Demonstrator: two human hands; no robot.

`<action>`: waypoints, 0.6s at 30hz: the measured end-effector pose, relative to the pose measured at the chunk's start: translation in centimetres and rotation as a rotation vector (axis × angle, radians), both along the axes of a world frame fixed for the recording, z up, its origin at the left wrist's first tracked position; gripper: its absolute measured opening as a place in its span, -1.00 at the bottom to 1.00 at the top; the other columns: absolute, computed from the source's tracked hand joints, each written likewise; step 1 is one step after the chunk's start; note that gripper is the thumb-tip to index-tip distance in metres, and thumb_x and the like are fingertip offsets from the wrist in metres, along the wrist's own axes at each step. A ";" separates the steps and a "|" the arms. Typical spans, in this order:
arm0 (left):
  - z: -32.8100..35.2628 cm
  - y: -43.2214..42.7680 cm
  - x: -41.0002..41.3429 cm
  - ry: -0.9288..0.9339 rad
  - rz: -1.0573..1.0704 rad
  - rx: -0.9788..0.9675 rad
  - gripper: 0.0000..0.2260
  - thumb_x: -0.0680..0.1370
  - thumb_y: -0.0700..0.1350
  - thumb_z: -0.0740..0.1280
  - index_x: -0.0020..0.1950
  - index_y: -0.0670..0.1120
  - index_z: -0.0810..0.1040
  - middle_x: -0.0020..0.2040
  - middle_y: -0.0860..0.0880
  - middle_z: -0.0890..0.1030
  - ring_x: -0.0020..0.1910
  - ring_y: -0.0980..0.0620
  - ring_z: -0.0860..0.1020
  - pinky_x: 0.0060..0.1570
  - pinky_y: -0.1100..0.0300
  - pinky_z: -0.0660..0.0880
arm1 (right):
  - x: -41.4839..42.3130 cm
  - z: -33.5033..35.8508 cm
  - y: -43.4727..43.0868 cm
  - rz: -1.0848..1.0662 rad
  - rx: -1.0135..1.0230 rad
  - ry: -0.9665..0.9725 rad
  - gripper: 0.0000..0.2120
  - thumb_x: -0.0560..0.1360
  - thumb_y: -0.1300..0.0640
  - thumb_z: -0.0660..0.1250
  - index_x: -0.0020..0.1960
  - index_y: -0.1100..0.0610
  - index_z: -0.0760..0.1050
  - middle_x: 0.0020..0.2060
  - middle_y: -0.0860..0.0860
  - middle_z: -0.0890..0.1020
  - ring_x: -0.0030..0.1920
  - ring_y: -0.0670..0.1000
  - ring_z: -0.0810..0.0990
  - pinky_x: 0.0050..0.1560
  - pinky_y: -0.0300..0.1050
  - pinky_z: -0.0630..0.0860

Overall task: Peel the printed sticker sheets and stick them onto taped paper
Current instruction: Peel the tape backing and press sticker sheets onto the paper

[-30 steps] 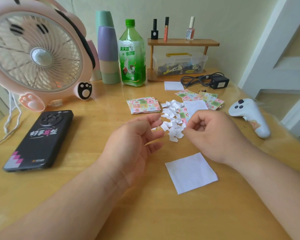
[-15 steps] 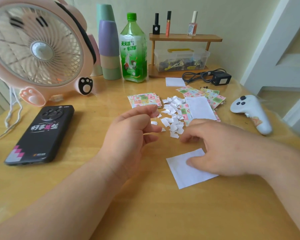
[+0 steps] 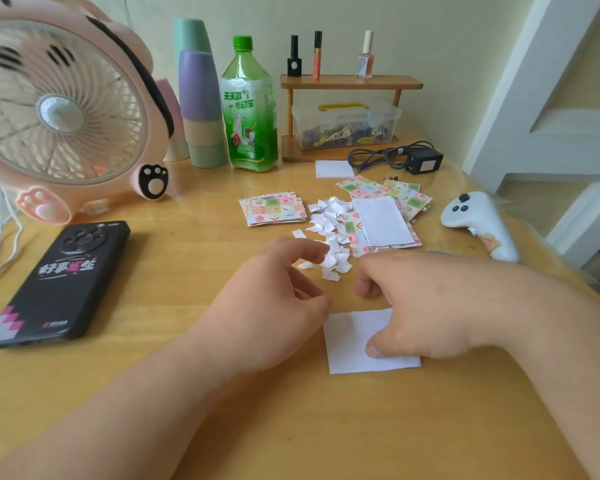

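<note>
R hand (image 3: 426, 306) is pressing its thumb tip onto the small white paper square (image 3: 347, 355), which is lying flat on the light wooden tabletop (image 3: 187, 427). The palm is covering the square's far-right part. R fingers (image 3: 365, 285) are curling under just past the square's far edge; can't tell if anything's pinched there.

L hand (image 3: 274, 299) is hovering just left of the R hand, fingers loosely bent and gripping nothing, lower fingertips just beside the square's far-left corner.

A heap of torn white backing scraps (image 3: 329, 223) is sitting directly beyond both hands, between them and the sheets. Past it on the L side is a stack of pastel printed sticker sheets (image 3: 274, 211). Beyond the R fingers more printed sheets (image 3: 409, 199) are lying w/ a white paper rectangle (image 3: 381, 220) on top.

- **Right of R hand:** white game controller (image 3: 478, 220).
- **Well left of L hand:** black phone w/ pink lettering (image 3: 59, 282), w/ a pink paw-footed desk fan (image 3: 59, 109) beyond it.
- **Far side:** green plastic bottle (image 3: 250, 109), wooden rack (image 3: 350, 81), black adapter + cable (image 3: 423, 161).
</note>
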State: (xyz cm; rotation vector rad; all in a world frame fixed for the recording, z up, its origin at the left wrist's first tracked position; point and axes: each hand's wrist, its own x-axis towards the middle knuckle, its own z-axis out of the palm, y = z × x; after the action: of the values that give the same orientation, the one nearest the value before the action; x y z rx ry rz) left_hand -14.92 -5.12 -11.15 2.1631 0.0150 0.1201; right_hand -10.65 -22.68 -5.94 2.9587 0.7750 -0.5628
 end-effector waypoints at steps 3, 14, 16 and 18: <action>0.2 -0.3 -0.2 -0.030 -0.082 0.150 -0.52 0.48 -0.13 0.47 0.34 0.18 0.47 0.15 0.28 0.52 -0.04 0.36 0.58 -0.01 0.37 0.52 | 0.1 -0.1 0.3 0.012 -0.066 -0.013 -0.53 0.40 -0.16 0.44 0.22 0.01 0.48 0.09 -0.03 0.62 0.06 0.06 0.63 0.05 0.06 0.61; -0.8 0.0 0.5 0.056 -0.144 -0.041 -0.38 0.44 -0.23 0.49 0.36 0.26 0.39 -0.14 0.17 0.70 -0.22 0.11 0.66 -0.15 0.18 0.60 | 2.0 -0.9 -1.6 -0.020 0.229 0.044 -0.74 0.37 -0.10 0.53 -0.18 0.04 0.55 -0.34 -0.04 0.61 -0.37 -0.08 0.49 -0.31 -0.06 0.46; -0.8 0.0 0.6 0.031 -0.124 -0.087 -0.37 0.40 -0.16 0.54 0.37 0.25 0.41 -0.06 0.13 0.69 -0.22 0.11 0.65 -0.11 0.13 0.62 | 2.4 -0.8 -2.1 -0.045 0.428 0.153 -0.80 0.38 -0.02 0.57 -0.19 0.04 0.59 -0.32 0.00 0.66 -0.37 -0.10 0.50 -0.29 -0.10 0.43; -0.7 0.0 0.7 -0.004 -0.082 -0.156 -0.35 0.32 -0.07 0.56 0.35 0.24 0.45 0.02 0.13 0.67 -0.23 0.10 0.63 -0.06 0.06 0.64 | 2.5 -0.7 -2.4 -0.116 0.692 0.321 -0.83 0.36 0.09 0.59 -0.17 0.11 0.62 -0.26 0.15 0.70 -0.33 -0.05 0.55 -0.29 -0.13 0.44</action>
State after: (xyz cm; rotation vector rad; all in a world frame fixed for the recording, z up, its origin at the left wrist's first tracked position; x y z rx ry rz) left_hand -14.26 -5.14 -11.87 2.0043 -0.0645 0.0731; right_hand -8.11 -25.04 -6.69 3.6110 0.9949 -0.9667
